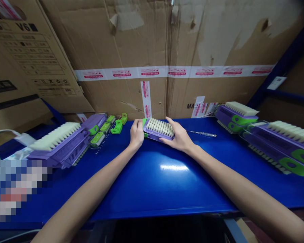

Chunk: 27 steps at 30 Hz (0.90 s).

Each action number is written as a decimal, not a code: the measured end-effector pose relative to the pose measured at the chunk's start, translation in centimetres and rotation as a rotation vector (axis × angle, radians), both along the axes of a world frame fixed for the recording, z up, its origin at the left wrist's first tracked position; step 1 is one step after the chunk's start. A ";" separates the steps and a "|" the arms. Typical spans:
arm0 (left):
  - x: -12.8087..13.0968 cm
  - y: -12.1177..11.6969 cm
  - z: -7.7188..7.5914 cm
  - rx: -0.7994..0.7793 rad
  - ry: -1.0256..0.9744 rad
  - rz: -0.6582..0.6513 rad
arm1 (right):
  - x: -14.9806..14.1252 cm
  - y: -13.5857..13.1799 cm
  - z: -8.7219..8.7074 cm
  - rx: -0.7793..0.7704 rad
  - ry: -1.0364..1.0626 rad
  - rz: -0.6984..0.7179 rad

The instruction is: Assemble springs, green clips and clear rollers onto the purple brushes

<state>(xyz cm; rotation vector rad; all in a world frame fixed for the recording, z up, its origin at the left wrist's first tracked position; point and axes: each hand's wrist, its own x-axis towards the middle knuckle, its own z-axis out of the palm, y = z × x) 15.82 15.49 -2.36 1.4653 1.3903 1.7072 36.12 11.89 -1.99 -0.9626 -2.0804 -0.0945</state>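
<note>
Our left hand (137, 133) at nine o'clock and right hand (180, 135) at three hold the purple brush (159, 128) lengthwise between them.

Through the head camera, I read the flat blue tabletop (147, 189) as smooth and glossy, catching a white glare. Toward its back edge, the rectangular purple plastic brush block (158, 129) carries rough cream bristles; the slim screwdriver (208, 134) pairs a metal shaft with a shiny clear plastic handle. Beyond that edge, I see a matt brown cardboard box (142, 50), roughly torn in patches.
</note>
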 end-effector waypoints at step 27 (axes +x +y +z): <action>0.6 0.6 -0.8 -0.093 -0.427 -0.150 | -0.7 -0.4 -0.1 -0.085 0.091 -0.061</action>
